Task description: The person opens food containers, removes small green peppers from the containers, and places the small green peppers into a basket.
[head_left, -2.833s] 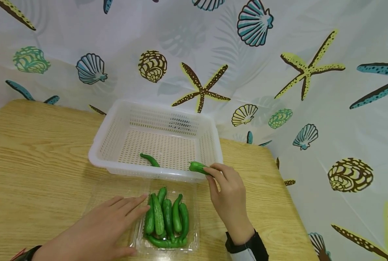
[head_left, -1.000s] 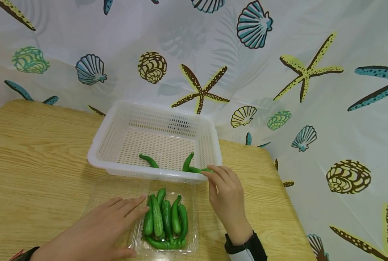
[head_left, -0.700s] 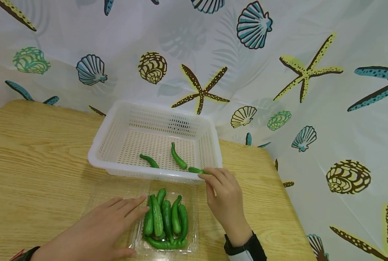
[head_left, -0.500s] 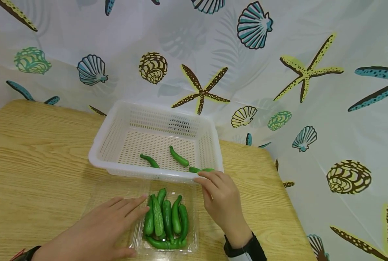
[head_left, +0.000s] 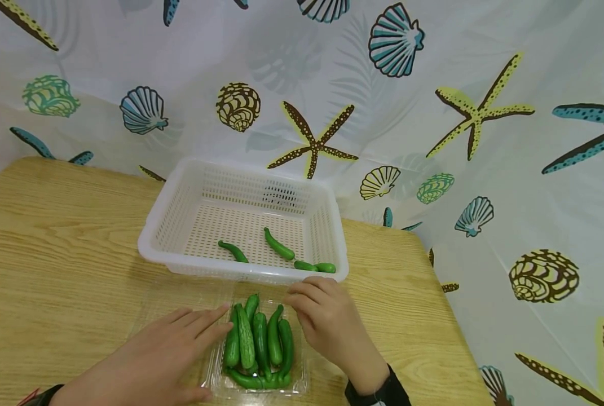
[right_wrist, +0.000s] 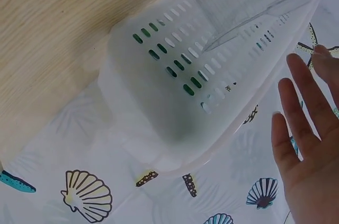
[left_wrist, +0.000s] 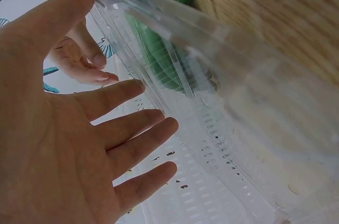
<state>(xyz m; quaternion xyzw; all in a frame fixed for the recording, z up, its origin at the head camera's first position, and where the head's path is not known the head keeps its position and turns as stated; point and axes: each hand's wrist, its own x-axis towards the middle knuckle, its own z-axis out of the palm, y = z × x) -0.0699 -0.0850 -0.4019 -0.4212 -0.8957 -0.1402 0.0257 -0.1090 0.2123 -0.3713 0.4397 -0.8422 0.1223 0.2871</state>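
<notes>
On a wooden table (head_left: 78,225), a clear box (head_left: 302,361) of green peppers (head_left: 261,344) sat near the person, with a white basket (head_left: 241,272) just beyond it. At least 7 peppers lay in the box, most of them lengthwise and side by side, with at least 1 across the near end. The box's clear lid (head_left: 190,290) lay open to the left.

In the basket, 4 green shapes showed: a curved pepper (head_left: 234,252) toward the left, a longer pepper (head_left: 278,244) right of the middle, and 2 pepper ends (head_left: 316,267) side by side in the near right corner. The near wall hid part of some of these.

The left hand (head_left: 151,355) reached in from the left with its fingers straight and spread, gripping nothing. Its fingertips were at the box's left edge; how firmly they touched could not be told. The right hand (head_left: 332,321) was at the box's far right corner, just in front of the basket. Its fingers were loosely bent and slightly apart, with nothing held; whether they touched the box was unclear.

A dark band (head_left: 48,396) circled the left wrist, and a black cuff (head_left: 380,392) the right. Behind the table hung a white cloth (head_left: 195,45) printed with shells and starfish.
</notes>
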